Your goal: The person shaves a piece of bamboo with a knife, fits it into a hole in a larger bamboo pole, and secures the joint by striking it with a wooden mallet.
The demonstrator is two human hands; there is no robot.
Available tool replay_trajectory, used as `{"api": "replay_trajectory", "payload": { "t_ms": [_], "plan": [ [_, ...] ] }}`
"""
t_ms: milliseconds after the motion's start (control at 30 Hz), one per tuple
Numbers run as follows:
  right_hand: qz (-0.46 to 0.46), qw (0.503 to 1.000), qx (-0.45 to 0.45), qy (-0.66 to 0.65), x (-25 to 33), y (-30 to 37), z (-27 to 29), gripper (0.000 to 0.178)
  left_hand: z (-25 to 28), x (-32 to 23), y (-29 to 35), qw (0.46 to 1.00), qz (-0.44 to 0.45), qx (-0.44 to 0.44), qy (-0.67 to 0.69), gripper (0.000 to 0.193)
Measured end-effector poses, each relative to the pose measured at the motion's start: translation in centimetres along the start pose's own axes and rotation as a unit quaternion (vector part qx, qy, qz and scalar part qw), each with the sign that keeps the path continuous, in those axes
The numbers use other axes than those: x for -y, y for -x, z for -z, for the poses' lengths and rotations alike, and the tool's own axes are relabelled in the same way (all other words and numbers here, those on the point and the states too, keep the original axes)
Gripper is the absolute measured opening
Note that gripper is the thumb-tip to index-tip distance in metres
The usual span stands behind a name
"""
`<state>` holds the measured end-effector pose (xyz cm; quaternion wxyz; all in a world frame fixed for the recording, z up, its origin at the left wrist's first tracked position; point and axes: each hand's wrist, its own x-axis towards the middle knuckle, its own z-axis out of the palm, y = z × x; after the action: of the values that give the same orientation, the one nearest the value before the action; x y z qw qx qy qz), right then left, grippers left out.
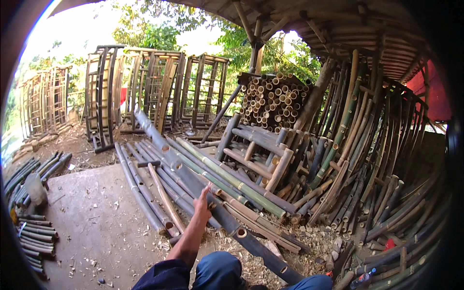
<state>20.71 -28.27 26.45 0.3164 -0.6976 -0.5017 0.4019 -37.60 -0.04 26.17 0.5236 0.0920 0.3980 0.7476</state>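
Note:
A long dark bamboo pole [225, 217] with several cut holes slants from the far left, past my knees, to the lower right. My left hand [202, 202] grips it near its middle, with the thumb up and the fingers curled against its side. The pole's near end passes beside my right knee [311, 282]. My right hand is out of sight. Beneath and beyond the held pole lie more dark poles [140, 186], some with holes, and a greenish bamboo pole [241, 186].
Short bamboo bundles [36, 237] lie at the left edge of the concrete slab [92, 203]. Jointed bamboo frames [261, 145] and leaning poles [348, 116] crowd the right. Cut bamboo is stacked [273, 99] at the back. Wood shavings litter the ground. A plastic bottle [363, 277] lies lower right.

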Motion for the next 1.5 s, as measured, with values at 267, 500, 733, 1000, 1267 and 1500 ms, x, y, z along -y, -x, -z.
{"api": "replay_trajectory", "payload": {
  "t_ms": [267, 500, 733, 1000, 1267, 1500],
  "plan": [
    [0.154, 0.974, 0.157, 0.061, 3.4, -9.5, -13.8, 0.047, -18.4, -19.6, 3.0, 0.946, -0.281, 0.111, -0.122, 0.045],
    [0.264, 0.937, 0.230, 0.015, 1.8, -15.0, -18.6, 0.052, -27.9, -27.9, 9.1, 0.840, -0.393, 0.052, -0.371, 0.076],
    [0.408, 0.908, 0.091, -0.023, 16.3, -14.3, -7.4, 0.069, -28.7, -25.9, 12.8, 0.730, -0.475, 0.166, -0.462, 0.066],
    [0.392, 0.864, 0.020, -0.317, 36.7, -13.5, 0.5, 0.074, -22.5, -14.9, 12.8, 0.625, -0.441, 0.293, -0.574, 0.067],
    [0.224, 0.865, -0.043, -0.447, 25.3, -23.5, 4.7, 0.069, -11.7, 0.2, 12.6, 0.531, -0.318, 0.317, -0.719, 0.069],
    [-0.023, 1.000, 0.007, 0.011, -1.9, -16.5, -6.3, 0.060, -1.8, 7.5, 8.5, 0.524, -0.164, 0.372, -0.748, 0.069]
  ]
}}
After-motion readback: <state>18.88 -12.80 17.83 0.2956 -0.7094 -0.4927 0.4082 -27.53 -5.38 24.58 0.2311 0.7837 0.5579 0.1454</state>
